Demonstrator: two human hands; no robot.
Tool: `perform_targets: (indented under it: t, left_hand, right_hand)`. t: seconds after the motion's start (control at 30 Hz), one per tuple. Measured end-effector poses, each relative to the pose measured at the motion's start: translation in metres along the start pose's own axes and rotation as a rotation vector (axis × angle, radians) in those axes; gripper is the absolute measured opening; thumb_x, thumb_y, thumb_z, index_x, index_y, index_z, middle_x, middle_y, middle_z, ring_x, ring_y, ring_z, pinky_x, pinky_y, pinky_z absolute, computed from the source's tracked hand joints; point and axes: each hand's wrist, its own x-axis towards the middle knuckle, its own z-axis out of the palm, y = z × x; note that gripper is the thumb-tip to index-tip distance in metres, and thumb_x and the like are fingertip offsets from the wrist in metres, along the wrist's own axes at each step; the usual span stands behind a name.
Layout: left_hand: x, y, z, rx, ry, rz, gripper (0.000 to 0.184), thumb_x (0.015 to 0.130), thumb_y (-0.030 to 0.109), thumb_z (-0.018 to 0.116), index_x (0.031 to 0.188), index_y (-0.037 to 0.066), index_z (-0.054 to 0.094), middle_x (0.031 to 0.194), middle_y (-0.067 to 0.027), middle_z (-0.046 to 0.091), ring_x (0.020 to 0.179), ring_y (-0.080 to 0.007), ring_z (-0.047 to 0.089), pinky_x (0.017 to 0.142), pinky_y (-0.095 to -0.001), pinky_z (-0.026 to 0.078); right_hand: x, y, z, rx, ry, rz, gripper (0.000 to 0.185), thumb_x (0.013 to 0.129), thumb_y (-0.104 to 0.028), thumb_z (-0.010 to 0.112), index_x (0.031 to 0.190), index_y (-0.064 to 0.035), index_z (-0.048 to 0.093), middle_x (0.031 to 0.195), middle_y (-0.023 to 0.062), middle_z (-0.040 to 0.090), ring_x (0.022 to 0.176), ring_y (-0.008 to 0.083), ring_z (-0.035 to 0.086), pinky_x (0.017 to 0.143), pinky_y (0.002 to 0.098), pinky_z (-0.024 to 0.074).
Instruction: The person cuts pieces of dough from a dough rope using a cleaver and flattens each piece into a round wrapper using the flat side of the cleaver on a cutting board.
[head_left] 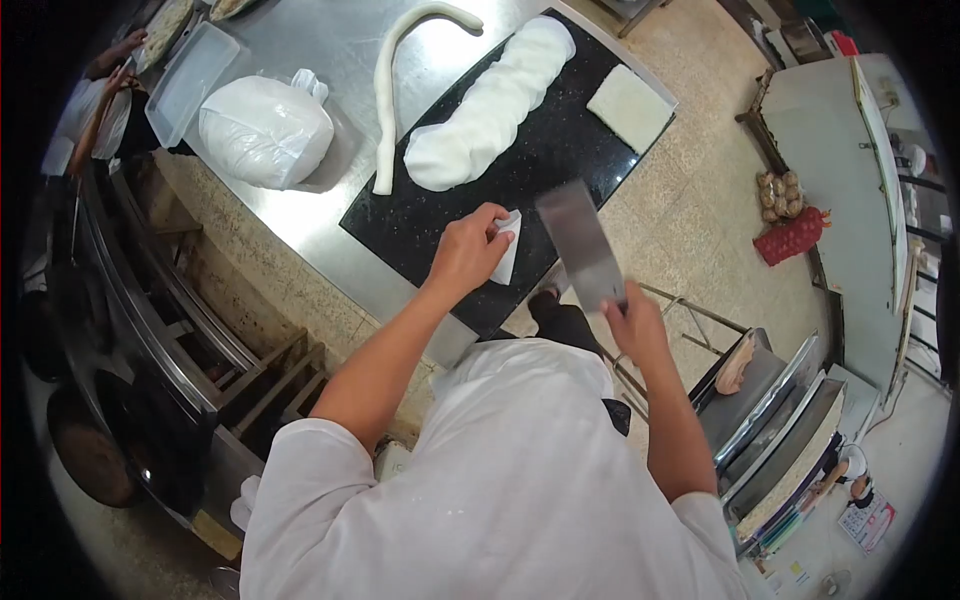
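Note:
My right hand grips a broad-bladed cleaver by its handle. The blade points up and left, over the right edge of a black stone board, slightly blurred. My left hand pinches a thin white sheet near the board's front; I cannot tell whether it is dough or paper. Further up the board lies a long overlapping row of thin white dough rounds. A dough rope curves along the board's left side, on the steel table.
A tied plastic bag of white contents and a clear plastic tub stand left. A white square slab lies at the board's far right corner. Another person's arm shows at far left. A red net sack lies on the floor.

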Motion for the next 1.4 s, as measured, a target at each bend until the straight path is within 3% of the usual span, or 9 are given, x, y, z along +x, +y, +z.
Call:
perform_targets:
  t: [0.4,0.63,0.73,0.8,0.97,1.03,1.13,1.33,1.4]
  left_hand:
    - [-0.027,0.003,-0.029,-0.511,0.333,0.019,0.029,0.099,0.011,0.067,0.127,0.003,0.065,0.098,-0.0014,0.067,0.080,-0.0058,0.061,0.066,-0.0240,0.051]
    - [0.022,-0.021,-0.061,-0.388,0.598,-0.386,0.047,0.100,0.012,0.065,0.145,0.003,0.054,0.116,-0.0082,0.065,0.090,-0.0136,0.064,0.076,-0.0291,0.058]
    - [0.011,-0.031,-0.062,-0.283,0.650,-0.388,0.048,0.098,0.016,0.069,0.143,0.003,0.056,0.120,-0.0131,0.064,0.088,-0.0180,0.066,0.077,-0.0328,0.058]
    - [0.006,-0.037,-0.067,0.377,0.776,-0.301,0.045,0.090,0.019,0.076,0.130,0.003,0.064,0.108,-0.0136,0.064,0.086,-0.0249,0.065,0.079,-0.0365,0.055]
    - [0.018,-0.062,-0.074,0.437,0.742,-0.198,0.032,0.086,0.023,0.079,0.107,0.002,0.068,0.101,-0.0176,0.066,0.096,-0.0359,0.064,0.085,-0.0458,0.052]
    - [0.026,-0.066,-0.081,0.398,0.762,-0.199,0.031,0.085,0.024,0.079,0.104,0.002,0.068,0.098,-0.0169,0.067,0.094,-0.0358,0.065,0.084,-0.0461,0.052]
    - [0.021,-0.056,-0.097,0.304,0.808,-0.179,0.027,0.086,0.023,0.078,0.101,0.002,0.070,0.089,-0.0162,0.068,0.083,-0.0336,0.067,0.077,-0.0452,0.053]
    - [-0.061,-0.028,-0.099,0.117,0.529,0.005,0.022,0.086,0.018,0.077,0.101,0.002,0.072,0.090,-0.0126,0.069,0.071,-0.0239,0.067,0.066,-0.0365,0.054]
    - [-0.081,-0.052,-0.081,0.179,0.518,0.111,0.021,0.085,0.015,0.077,0.101,0.002,0.071,0.091,-0.0134,0.068,0.072,-0.0267,0.068,0.067,-0.0386,0.055]
  right_hand:
    - [0.055,-0.012,0.031,0.040,-0.415,-0.355,0.041,0.085,-0.023,0.079,0.107,0.0023,0.056,0.086,0.0270,0.072,0.088,0.0482,0.070,0.078,0.0534,0.0543]
    - [0.095,0.030,-0.040,0.140,-0.387,-0.289,0.032,0.088,-0.021,0.078,0.101,0.0021,0.060,0.092,0.0261,0.073,0.086,0.0416,0.073,0.072,0.0457,0.0560]
    - [0.113,0.033,-0.074,0.323,-0.125,-0.419,0.022,0.094,-0.019,0.073,0.099,0.0008,0.064,0.081,0.0130,0.071,0.069,0.0230,0.069,0.061,0.0351,0.0520]
    - [0.131,0.027,-0.090,0.532,-0.009,-0.397,0.019,0.100,-0.019,0.068,0.097,-0.0004,0.063,0.073,0.0019,0.060,0.061,0.0083,0.053,0.056,0.0270,0.0446]
    - [0.206,0.015,-0.063,1.034,0.082,-0.244,0.019,0.104,-0.024,0.060,0.100,-0.0057,0.055,0.072,0.0032,0.057,0.057,0.0120,0.055,0.051,0.0291,0.0452]
    - [0.212,0.005,-0.056,1.079,0.068,0.214,0.016,0.104,-0.023,0.059,0.101,-0.0086,0.052,0.073,0.0034,0.056,0.057,0.0140,0.056,0.050,0.0293,0.0466]
    - [0.180,-0.007,-0.049,1.136,0.027,0.178,0.014,0.103,-0.021,0.058,0.100,-0.0090,0.051,0.073,0.0027,0.056,0.055,0.0142,0.055,0.049,0.0294,0.0465]
    - [0.064,-0.069,-0.015,0.516,-0.109,-0.146,0.009,0.101,-0.011,0.059,0.107,-0.0050,0.058,0.072,0.0028,0.056,0.055,0.0116,0.054,0.052,0.0292,0.0449]
    - [0.036,-0.100,-0.001,0.136,-0.092,-0.466,0.011,0.099,-0.011,0.061,0.107,-0.0029,0.058,0.080,0.0142,0.066,0.067,0.0294,0.064,0.061,0.0430,0.0490]
